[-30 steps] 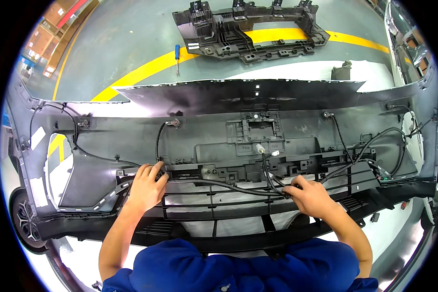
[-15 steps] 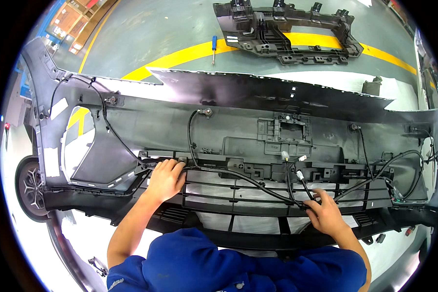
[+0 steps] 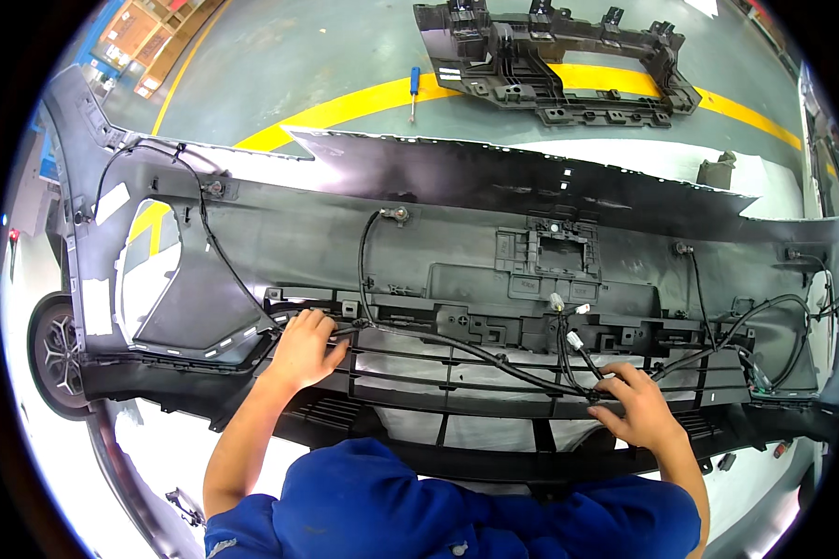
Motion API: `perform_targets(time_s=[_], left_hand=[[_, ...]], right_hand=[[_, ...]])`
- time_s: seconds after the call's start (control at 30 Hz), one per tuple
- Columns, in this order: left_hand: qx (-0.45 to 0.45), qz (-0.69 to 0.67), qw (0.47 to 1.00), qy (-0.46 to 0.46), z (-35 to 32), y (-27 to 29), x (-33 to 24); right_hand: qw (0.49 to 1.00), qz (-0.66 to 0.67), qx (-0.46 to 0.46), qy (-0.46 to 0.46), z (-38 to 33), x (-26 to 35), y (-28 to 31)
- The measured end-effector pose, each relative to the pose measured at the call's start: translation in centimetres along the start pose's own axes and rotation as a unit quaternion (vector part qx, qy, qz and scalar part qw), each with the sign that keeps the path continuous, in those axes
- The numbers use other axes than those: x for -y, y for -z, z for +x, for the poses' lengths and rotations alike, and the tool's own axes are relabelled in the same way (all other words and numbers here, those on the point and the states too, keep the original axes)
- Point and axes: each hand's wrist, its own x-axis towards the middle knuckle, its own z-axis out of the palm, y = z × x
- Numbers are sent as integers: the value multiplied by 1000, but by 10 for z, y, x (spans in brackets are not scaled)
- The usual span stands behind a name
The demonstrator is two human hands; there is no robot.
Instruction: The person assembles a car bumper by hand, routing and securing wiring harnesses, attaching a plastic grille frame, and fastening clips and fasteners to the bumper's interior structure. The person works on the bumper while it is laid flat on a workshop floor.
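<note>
A large dark grey car bumper lies with its inner side up in front of me. A black wiring harness runs along its lower grille, with branches to round sensors. My left hand is curled over the harness left of the middle, its thumb out to the side; the fingertips are partly hidden. To the right, my right hand has its fingers and thumb apart, the tips at the harness where several branches meet. White connectors on short leads stand just beyond it.
Behind the bumper, a black plastic frame and a blue-handled screwdriver lie on the floor. Cardboard boxes stand at the far left. A wheel shows beside the bumper's left end, and a small dark block sits behind its right side.
My left hand has slid slightly left along the harness. My right hand has shifted a little right and nearer to me, its thumb drawn back; the connector leads have moved slightly.
</note>
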Motion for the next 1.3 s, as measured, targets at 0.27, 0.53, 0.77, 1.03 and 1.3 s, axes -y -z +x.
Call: perform_targets(time_s=[0.27,0.53,0.77,1.03,1.3], left_hand=[[105,88,991,6,20,26,-17],[6,16,992,-126,79,-18,-73],[65,-15,997,-48,88,-33,-83],[94,1,995,-17,105,-44,-82],[84,-71,994,7,114,-40,-79]], right_hand=[[997,-55,40,22,10,-8,-11],[976,99,118,-154,73,-36,-3],[988,-63,-48,-134,64,-101,-18],[964,-32,2,-263,90,-118,-2],[942,-63,-20,-330,101,-130,-9]])
